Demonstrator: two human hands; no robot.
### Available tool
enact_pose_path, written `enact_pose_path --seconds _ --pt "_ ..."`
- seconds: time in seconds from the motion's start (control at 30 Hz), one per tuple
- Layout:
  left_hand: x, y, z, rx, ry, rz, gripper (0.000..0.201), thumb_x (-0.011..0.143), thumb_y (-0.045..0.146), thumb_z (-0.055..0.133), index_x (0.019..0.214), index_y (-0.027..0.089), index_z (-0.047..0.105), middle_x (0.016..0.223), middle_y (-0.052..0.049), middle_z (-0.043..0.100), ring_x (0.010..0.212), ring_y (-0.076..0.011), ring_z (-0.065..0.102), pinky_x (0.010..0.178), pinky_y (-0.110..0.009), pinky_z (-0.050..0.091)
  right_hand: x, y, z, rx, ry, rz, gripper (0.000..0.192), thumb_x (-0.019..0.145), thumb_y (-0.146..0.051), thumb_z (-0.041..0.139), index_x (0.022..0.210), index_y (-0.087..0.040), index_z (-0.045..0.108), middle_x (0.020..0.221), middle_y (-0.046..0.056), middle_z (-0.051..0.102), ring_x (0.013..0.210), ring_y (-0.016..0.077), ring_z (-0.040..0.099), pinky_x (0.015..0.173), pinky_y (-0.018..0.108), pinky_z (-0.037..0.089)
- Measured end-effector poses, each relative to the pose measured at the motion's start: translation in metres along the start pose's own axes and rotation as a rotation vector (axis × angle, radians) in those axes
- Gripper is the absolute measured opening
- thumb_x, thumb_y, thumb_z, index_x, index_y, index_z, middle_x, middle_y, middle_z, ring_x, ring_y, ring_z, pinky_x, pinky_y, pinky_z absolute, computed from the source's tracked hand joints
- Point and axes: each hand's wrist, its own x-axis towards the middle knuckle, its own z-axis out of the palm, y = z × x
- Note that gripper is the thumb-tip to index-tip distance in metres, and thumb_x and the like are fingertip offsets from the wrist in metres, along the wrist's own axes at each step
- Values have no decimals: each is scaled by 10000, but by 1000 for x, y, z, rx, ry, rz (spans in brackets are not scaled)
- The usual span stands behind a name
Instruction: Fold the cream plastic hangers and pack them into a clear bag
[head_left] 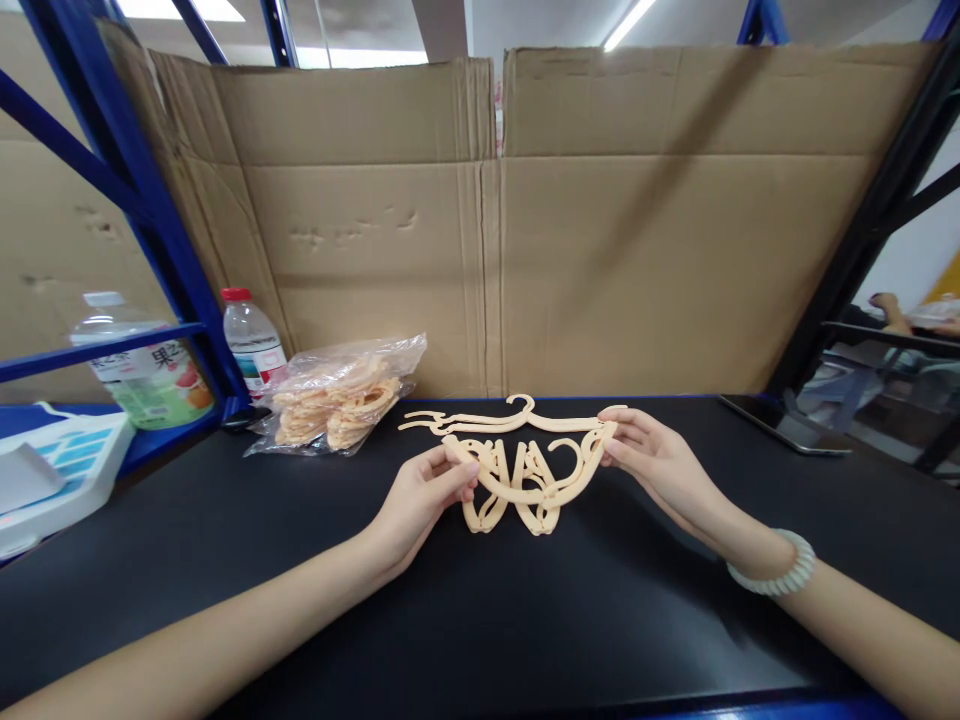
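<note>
A black tabletop (525,630) with a blue front edge carries a clear bag of cream pieces (364,410) at its left rear. Cream hangers lie spread (574,425) near the middle, their number unclear, folded hangers (553,520) just in front, and a dark flat device (784,425) at the right rear.

One head-worn view (wide), facing forward — and down, above black tabletop (487,620)
</note>
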Motion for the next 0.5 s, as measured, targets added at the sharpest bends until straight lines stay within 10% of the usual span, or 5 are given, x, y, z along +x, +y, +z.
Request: enact_pose_path --seconds 0.5 --pt "-9 -1 14 14 -19 -45 291 737 349 734 687 145 532 601 36 522 547 -71 439 555 -204 394 -11 -4 27 -59 -295 -38 212 815 -371 678 834 -183 581 857 34 634 801 155 615 709 298 537"
